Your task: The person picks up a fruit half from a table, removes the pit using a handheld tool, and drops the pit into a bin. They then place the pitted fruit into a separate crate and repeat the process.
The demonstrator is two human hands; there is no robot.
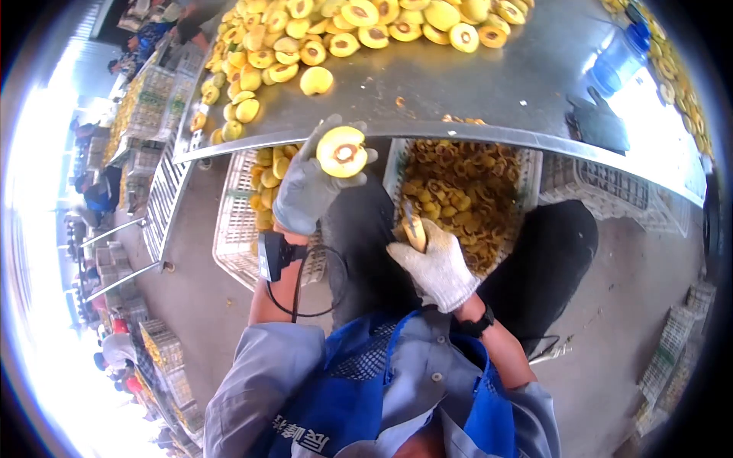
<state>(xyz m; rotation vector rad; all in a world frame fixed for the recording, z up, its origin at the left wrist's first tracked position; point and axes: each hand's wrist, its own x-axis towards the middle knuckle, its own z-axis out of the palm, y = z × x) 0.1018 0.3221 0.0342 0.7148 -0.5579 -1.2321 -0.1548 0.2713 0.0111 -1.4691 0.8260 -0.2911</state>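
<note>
My left hand (309,183), in a grey glove, holds a halved yellow fruit (333,146) with its cut face up and a pale centre ringed in brown. It is just below the metal table's front edge. My right hand (437,263), in a white glove, is closed around a small tool with a yellowish handle (414,231), its tip pointing up, above my lap. Many halved yellow fruits (343,44) lie piled on the table (458,88).
Below the table stand a white crate (231,221) of yellow fruit and another (531,179) of brownish scraps and fruit pieces. A blue container (620,57) and a dark glove-like item (598,124) lie on the table's right. Other people and stacked crates (145,114) are at the left.
</note>
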